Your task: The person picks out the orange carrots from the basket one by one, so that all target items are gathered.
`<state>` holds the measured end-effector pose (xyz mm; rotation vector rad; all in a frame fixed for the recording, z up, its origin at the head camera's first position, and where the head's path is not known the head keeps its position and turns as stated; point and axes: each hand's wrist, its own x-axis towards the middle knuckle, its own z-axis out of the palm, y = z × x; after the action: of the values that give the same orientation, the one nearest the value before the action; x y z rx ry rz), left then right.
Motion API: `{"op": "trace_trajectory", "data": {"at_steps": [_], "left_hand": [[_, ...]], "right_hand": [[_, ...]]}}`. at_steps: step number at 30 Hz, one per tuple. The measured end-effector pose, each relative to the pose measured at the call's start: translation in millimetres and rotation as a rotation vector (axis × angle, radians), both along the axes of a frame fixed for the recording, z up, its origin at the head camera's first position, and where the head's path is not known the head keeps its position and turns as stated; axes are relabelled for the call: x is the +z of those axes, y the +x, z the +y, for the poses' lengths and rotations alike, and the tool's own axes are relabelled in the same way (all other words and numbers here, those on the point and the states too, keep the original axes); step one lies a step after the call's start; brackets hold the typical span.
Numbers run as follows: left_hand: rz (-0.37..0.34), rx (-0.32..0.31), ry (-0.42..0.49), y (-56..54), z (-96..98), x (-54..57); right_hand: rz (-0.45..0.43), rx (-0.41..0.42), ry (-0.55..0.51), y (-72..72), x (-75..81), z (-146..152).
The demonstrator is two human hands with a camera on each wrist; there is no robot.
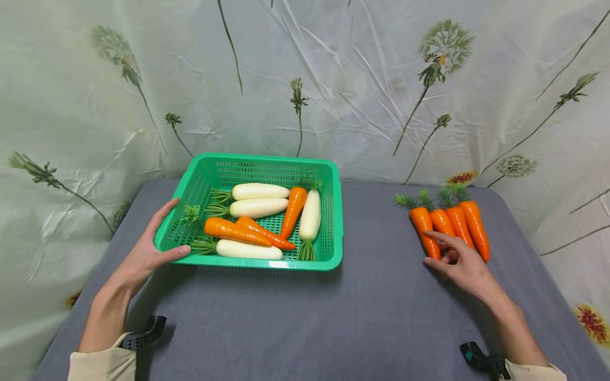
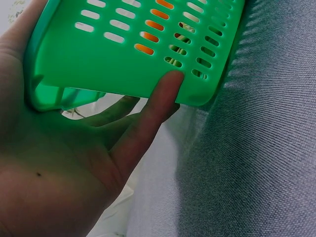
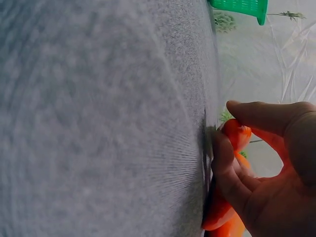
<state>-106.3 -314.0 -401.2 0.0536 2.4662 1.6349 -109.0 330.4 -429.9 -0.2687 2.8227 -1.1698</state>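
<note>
- Nearest: cream sleeves (image 1: 102, 365) and black wrist straps (image 1: 143, 334) at both wrists
- Left hand (image 1: 145, 255) at near left corner of green perforated basket (image 1: 269, 263); clamped on it, thumb along near rim, other fingers spread on and outside left wall
- Right hand (image 1: 462, 267) towards tabletop's right edge; thumb and fingers bent on either side of tip of leftmost carrot (image 1: 420, 219), pinching it
- That carrot lies on grey cloth tabletop (image 1: 305, 323) by its far right corner, three more carrots (image 1: 459, 222) side by side to its right, leaf tufts to far edge
- Basket stands at far edge, towards far left corner
- Inside: one white radish (image 1: 249, 250) along near side, two carrots (image 1: 236, 232) just beyond; third carrot and another radish near right wall; two radishes farther back
- Beyond far edge: pale dandelion-print sheet (image 1: 267, 116)
</note>
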Motion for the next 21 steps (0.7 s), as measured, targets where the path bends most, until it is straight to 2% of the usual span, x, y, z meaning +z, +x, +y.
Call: {"op": "trace_trajectory", "data": {"at_steps": [4,10,21], "left_hand": [[0.011,-0.003,0.018,-0.2,0.7,-0.3],[0.008,0.0,0.026,-0.2,0.5,-0.4],[0.013,-0.003,0.044,-0.5,1.4,-0.1]], "right_hand": [[0.031,-0.002,0.025,0.9,-0.3,1.1],[0.063,-0.051,0.094,1.1,-1.4,0.5],[0.136,-0.074,0.13,-0.9,-2.9,3.8]]}}
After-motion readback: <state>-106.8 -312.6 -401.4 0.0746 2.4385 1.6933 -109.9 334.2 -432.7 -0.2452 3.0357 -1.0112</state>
